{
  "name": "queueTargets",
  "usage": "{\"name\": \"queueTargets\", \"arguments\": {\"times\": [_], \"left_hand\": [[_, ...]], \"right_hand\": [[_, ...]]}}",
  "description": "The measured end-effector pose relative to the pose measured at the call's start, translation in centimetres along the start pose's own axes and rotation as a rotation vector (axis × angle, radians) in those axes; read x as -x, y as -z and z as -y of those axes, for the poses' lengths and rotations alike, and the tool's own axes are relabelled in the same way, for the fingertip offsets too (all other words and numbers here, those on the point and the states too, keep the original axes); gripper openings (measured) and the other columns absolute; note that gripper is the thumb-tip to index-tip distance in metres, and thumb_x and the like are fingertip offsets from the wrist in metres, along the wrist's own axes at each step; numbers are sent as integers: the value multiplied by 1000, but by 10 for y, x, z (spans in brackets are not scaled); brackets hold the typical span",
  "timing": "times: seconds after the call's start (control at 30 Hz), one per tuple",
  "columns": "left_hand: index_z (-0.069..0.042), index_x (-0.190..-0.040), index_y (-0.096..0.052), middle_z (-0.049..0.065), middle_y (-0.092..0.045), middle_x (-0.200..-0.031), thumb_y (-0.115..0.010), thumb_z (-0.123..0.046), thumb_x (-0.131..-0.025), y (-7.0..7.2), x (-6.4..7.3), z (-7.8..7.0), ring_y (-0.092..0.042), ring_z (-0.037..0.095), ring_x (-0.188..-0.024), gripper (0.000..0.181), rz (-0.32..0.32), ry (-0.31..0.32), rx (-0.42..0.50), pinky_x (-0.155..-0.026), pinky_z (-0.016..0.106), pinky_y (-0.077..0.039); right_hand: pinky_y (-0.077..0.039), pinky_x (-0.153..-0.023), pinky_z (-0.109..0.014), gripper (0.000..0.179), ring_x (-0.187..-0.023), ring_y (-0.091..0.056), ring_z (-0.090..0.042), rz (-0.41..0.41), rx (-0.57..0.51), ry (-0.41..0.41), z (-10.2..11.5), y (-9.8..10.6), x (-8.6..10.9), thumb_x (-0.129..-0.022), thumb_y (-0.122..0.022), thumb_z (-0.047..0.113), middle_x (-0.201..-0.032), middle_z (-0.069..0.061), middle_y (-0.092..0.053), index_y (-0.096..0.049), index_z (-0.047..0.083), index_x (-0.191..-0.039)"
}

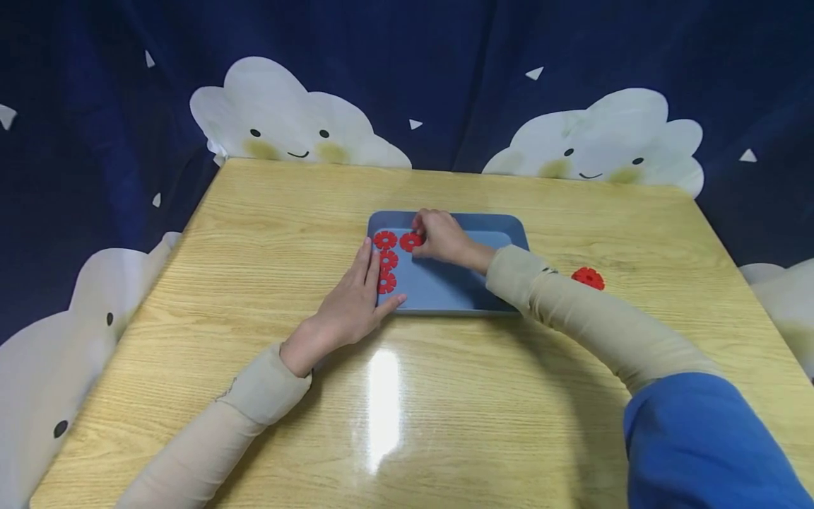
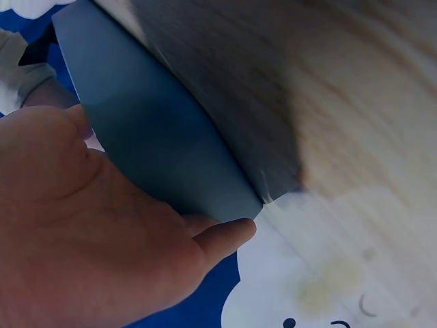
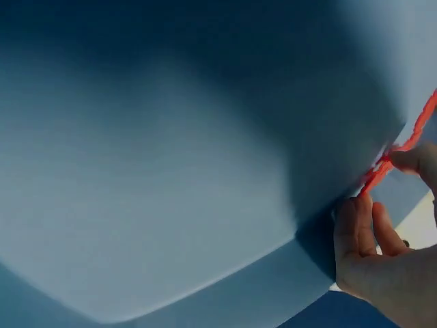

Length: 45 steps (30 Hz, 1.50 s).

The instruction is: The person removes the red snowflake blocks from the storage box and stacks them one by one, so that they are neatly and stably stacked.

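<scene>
Across the table [image 1: 280, 226], the person's right hand [image 1: 448, 240] pinches a red notched disc [image 1: 410, 242] between thumb and fingertips, in the far left part of the blue tray [image 1: 448, 286], just beside a column of three red discs [image 1: 388, 261]. The left hand [image 1: 346, 307] lies extended, fingers nearly straight along the tray's left edge, thumb spread to its near rim. Another red piece [image 1: 588, 278] lies right of the tray. Thin dark marks [image 1: 230, 389] on the left cuff [image 1: 270, 385] are too small for me to read.
</scene>
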<state>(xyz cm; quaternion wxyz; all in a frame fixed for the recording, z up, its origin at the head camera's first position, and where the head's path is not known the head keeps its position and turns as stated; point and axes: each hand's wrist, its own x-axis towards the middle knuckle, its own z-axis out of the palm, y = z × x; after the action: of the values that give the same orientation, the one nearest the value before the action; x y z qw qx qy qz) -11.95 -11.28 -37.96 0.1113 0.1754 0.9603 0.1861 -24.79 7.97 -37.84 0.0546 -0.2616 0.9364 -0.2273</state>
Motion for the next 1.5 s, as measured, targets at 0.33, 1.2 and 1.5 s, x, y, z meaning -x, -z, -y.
{"name": "queueTargets", "arguments": {"times": [0.33, 1.2, 1.5], "left_hand": [[6, -154, -1, 20, 16, -161, -45, -56, -99, 0, 1, 2, 6, 32, -148, 93, -10, -2, -9, -118, 41, -14], [5, -154, 0, 19, 16, -161, -45, -54, -99, 0, 1, 1, 6, 33, -148, 92, -8, -12, 12, -118, 43, -15], [3, -154, 1, 17, 19, -161, -43, -56, -100, 0, 1, -1, 9, 30, -148, 92, 4, -4, 14, -118, 42, -13]], "right_hand": [[-51, -81, -39, 45, -88, -60, -28, -20, -28, -11, -3, 34, 10, -76, -82, 11, -100, -19, -64, -61, -7, -112], [-51, -79, -42, 37, -86, -62, -31, -111, -47, 3, -38, 86, 91, -74, -80, 4, -98, -18, -66, -63, -8, -106], [-51, -80, -49, 39, -88, -64, -35, -131, -66, -84, -65, 99, 137, -76, -79, 2, -100, -21, -66, -62, -9, -109]]}}
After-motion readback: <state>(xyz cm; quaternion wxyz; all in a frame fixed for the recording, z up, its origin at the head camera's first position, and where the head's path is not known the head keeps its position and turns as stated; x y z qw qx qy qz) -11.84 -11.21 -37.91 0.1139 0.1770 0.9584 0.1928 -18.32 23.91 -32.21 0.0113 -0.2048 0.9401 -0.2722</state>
